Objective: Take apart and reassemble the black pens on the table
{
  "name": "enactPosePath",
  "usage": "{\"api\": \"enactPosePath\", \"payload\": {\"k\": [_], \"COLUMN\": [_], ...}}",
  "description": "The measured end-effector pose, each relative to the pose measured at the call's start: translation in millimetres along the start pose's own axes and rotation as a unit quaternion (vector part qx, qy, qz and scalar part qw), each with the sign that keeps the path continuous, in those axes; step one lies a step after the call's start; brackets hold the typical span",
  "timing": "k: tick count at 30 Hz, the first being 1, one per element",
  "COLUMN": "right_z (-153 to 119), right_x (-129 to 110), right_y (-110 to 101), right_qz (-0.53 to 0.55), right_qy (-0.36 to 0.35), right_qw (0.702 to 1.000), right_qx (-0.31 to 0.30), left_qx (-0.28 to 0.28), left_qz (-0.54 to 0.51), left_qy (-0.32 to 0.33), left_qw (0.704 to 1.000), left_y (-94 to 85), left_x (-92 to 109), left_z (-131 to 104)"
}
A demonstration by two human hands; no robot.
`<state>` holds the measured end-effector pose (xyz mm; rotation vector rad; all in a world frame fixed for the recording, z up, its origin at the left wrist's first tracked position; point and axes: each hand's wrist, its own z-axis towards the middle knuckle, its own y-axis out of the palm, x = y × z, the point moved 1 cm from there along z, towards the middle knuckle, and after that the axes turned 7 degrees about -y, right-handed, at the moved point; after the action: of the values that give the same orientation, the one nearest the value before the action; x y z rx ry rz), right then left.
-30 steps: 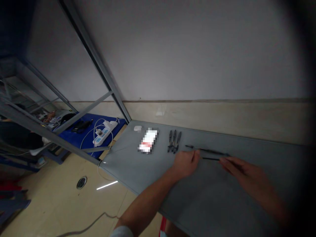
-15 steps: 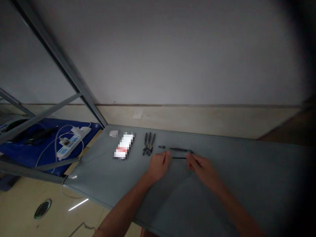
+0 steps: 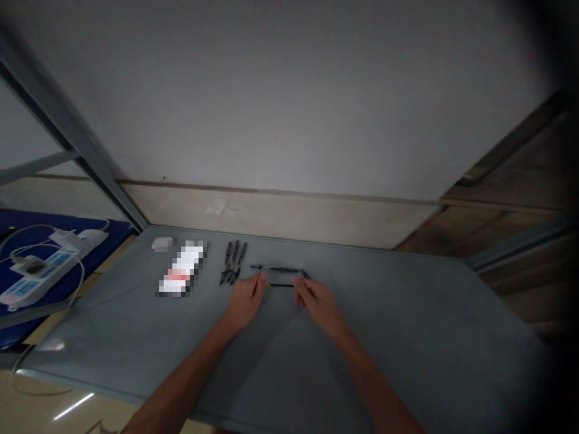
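Note:
A thin dark rod point(image 3: 281, 285), like a pen refill, stretches level between my two hands. My left hand point(image 3: 246, 298) pinches its left end and my right hand point(image 3: 316, 299) pinches its right end, with fingers closed on both sides. Just beyond the hands, dark slender pen parts point(image 3: 275, 268) lie in a line on the grey table point(image 3: 407, 325); their right end is close to my right fingertips. Left of these, three dark pens point(image 3: 233, 262) lie side by side, near my left hand.
A phone with a blurred screen point(image 3: 183, 269) and a small white case point(image 3: 163, 243) lie on the table's left part. Farther left, a white power strip point(image 3: 54, 268) with cables rests on a blue surface point(image 3: 115, 232). A metal frame post point(image 3: 97, 163) rises at the back left corner.
The view has turned right, so everything appears farther left and more of the table's right end shows. Both hands keep their pinch on the rod, with little visible change between them.

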<state>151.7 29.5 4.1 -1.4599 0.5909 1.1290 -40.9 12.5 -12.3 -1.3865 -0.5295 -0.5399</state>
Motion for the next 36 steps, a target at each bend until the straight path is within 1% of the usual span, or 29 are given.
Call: {"api": "enactPosePath", "payload": {"k": [3, 6, 8, 11, 13, 16, 21, 24, 28, 33, 36], "right_z": [0.8, 1.0, 0.3, -1.5, -2.0, -0.6, 1.7, 0.2, -0.8, 1.7, 2.0], "right_x": [0.1, 1.1, 1.9, 3.0, 3.1, 2.3, 1.0, 0.9, 1.4, 1.1, 0.6], "right_y": [-0.5, -1.4, -1.3, -0.6, -0.3, -0.2, -0.7, -1.8, -2.2, -1.0, -0.8], "right_qz": [0.017, 0.03, 0.028, 0.019, 0.015, 0.017, 0.044, 0.014, -0.006, 0.035, 0.038], "right_qy": [-0.04, -0.056, -0.051, -0.02, -0.01, -0.026, -0.059, -0.042, -0.012, -0.042, -0.048], "right_qw": [0.999, 0.998, 0.998, 1.0, 1.0, 0.999, 0.997, 0.999, 1.0, 0.998, 0.997], "right_qx": [0.007, 0.007, 0.004, -0.008, -0.005, 0.01, 0.022, 0.024, 0.015, 0.038, 0.04], "left_qx": [-0.003, 0.002, 0.004, 0.004, 0.003, 0.006, 0.012, 0.0, -0.017, -0.021, -0.018], "left_qz": [-0.004, -0.015, -0.028, -0.047, -0.054, -0.056, -0.053, -0.052, -0.052, -0.037, -0.023], "left_qy": [-0.013, -0.021, -0.026, -0.03, -0.025, -0.017, -0.026, -0.033, -0.018, -0.03, -0.022], "left_qw": [1.0, 1.0, 0.999, 0.998, 0.998, 0.998, 0.998, 0.998, 0.998, 0.999, 0.999], "left_y": [-1.3, -4.0, -5.9, -8.0, -8.4, -7.8, -8.6, -9.6, -8.9, -8.7, -9.5], "left_x": [0.4, 1.3, 2.3, 4.3, 5.4, 5.4, 4.3, 4.8, 6.4, 6.6, 5.7], "left_z": [0.5, 1.3, 1.4, 0.6, -0.2, -0.6, 0.8, 0.9, -0.3, 0.4, 1.1]}}
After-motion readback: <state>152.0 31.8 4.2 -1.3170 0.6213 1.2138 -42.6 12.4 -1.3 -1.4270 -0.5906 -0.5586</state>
